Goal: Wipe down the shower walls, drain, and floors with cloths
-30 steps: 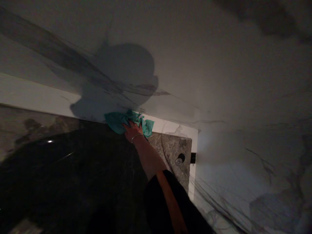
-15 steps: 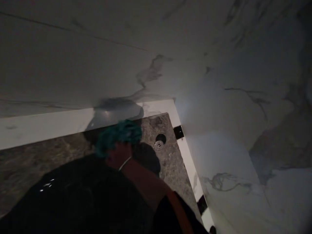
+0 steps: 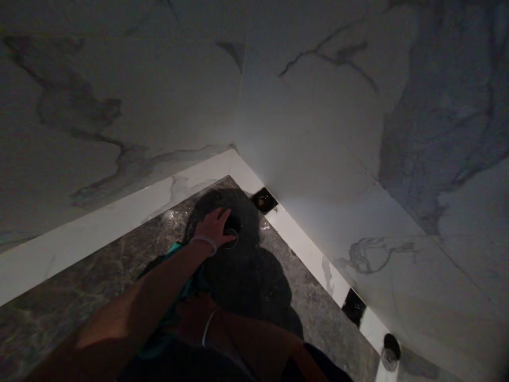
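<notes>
My left hand (image 3: 210,227) reaches in from the lower left with its fingers spread. It lies over the round perforated drain cover (image 3: 230,241), its thumb across the cover; whether it grips the cover I cannot tell. Beside the cover is a dark round hole (image 3: 234,223) in the grey stone-look floor. In shadow below, my right hand (image 3: 194,317) is closed on a teal cloth (image 3: 157,342), partly hidden behind my left forearm.
White marble-look walls (image 3: 302,122) meet in a corner ahead. A white border strip (image 3: 294,239) along the floor has dark square openings (image 3: 264,201) (image 3: 353,306). At lower right, another round grate (image 3: 389,358) lies by a dark hole (image 3: 392,345).
My left hand has come into view and reached the drain cover. My right hand has drawn back lower with the teal cloth. The view has turned toward the corner.
</notes>
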`<action>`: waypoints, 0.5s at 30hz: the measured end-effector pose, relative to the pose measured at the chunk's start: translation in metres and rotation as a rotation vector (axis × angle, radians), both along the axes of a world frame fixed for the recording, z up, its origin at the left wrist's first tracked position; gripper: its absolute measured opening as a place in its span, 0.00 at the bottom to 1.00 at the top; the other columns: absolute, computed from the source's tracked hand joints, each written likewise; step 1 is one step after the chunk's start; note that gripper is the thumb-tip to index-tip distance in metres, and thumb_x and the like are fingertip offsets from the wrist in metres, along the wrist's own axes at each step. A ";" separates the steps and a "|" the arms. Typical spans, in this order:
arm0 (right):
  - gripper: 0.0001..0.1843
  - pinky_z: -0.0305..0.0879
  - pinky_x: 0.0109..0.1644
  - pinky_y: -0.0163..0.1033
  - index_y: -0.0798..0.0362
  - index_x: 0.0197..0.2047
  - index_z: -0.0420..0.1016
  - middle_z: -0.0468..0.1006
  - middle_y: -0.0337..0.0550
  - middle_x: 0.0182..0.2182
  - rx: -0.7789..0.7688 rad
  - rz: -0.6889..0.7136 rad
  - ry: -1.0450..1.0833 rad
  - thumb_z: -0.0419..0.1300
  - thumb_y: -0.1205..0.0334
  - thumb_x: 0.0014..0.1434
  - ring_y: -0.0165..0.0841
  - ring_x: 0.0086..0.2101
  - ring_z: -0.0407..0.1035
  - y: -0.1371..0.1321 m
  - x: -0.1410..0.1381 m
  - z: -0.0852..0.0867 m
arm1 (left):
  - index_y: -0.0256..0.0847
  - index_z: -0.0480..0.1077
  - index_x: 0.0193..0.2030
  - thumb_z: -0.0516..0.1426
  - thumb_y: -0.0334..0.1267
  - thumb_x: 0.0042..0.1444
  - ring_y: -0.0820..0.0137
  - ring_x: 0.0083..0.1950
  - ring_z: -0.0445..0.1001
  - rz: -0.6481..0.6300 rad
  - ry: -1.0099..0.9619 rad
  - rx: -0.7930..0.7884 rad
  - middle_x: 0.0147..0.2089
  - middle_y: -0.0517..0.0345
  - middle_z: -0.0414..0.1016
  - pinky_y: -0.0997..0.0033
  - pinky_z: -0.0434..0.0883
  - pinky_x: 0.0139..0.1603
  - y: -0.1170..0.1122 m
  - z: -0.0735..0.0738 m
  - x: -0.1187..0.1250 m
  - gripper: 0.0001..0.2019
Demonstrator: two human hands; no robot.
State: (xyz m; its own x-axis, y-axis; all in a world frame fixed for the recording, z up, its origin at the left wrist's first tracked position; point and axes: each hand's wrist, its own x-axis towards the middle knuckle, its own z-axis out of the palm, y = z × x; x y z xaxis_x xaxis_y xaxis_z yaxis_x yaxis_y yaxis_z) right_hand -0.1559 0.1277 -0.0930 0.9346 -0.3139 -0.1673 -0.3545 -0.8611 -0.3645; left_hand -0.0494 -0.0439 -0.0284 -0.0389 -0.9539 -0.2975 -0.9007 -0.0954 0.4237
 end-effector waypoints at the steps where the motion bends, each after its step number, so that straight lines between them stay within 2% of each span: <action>1: 0.11 0.72 0.41 0.46 0.39 0.47 0.77 0.81 0.39 0.40 -0.001 -0.017 0.004 0.56 0.51 0.66 0.38 0.41 0.74 0.003 -0.002 -0.001 | 0.38 0.57 0.72 0.71 0.50 0.48 0.44 0.68 0.59 0.011 -0.041 0.024 0.71 0.37 0.57 0.48 0.65 0.63 -0.010 -0.009 -0.013 0.48; 3: 0.10 0.72 0.42 0.48 0.39 0.48 0.77 0.79 0.40 0.39 -0.006 -0.038 -0.001 0.58 0.50 0.65 0.39 0.41 0.73 0.003 -0.016 -0.001 | 0.35 0.60 0.69 0.73 0.50 0.41 0.43 0.65 0.61 0.025 -0.091 0.053 0.66 0.35 0.61 0.47 0.66 0.61 -0.023 -0.021 -0.029 0.50; 5: 0.11 0.71 0.41 0.47 0.39 0.47 0.78 0.78 0.42 0.38 -0.005 -0.054 0.007 0.58 0.48 0.65 0.40 0.40 0.72 -0.005 -0.048 0.004 | 0.31 0.65 0.63 0.74 0.51 0.38 0.44 0.63 0.64 0.020 -0.107 0.057 0.61 0.35 0.65 0.49 0.67 0.61 -0.028 -0.026 -0.034 0.47; 8: 0.12 0.70 0.41 0.46 0.38 0.47 0.79 0.77 0.45 0.39 0.001 -0.117 0.060 0.59 0.47 0.65 0.41 0.41 0.72 -0.037 -0.116 0.018 | 0.31 0.68 0.56 0.74 0.53 0.37 0.42 0.62 0.63 0.032 -0.111 0.080 0.60 0.34 0.65 0.49 0.68 0.58 -0.030 -0.027 -0.032 0.42; 11: 0.13 0.69 0.41 0.47 0.36 0.50 0.78 0.75 0.48 0.43 -0.040 -0.276 0.150 0.59 0.48 0.64 0.43 0.43 0.71 -0.078 -0.169 0.038 | 0.31 0.68 0.54 0.73 0.48 0.39 0.42 0.62 0.65 0.067 -0.069 0.109 0.60 0.32 0.65 0.52 0.68 0.56 -0.030 -0.026 -0.031 0.38; 13: 0.14 0.68 0.41 0.46 0.36 0.51 0.78 0.75 0.48 0.43 -0.052 -0.383 0.190 0.60 0.49 0.63 0.44 0.43 0.71 -0.097 -0.182 0.054 | 0.29 0.67 0.53 0.71 0.44 0.42 0.46 0.56 0.71 0.138 -0.018 0.135 0.54 0.32 0.71 0.57 0.69 0.52 -0.027 -0.024 -0.030 0.33; 15: 0.19 0.68 0.41 0.45 0.37 0.56 0.76 0.75 0.49 0.42 -0.048 -0.423 0.151 0.60 0.48 0.62 0.42 0.41 0.71 -0.100 -0.180 0.069 | 0.30 0.67 0.51 0.68 0.43 0.49 0.51 0.48 0.75 0.250 0.046 0.147 0.46 0.38 0.75 0.60 0.70 0.48 -0.020 -0.019 -0.028 0.27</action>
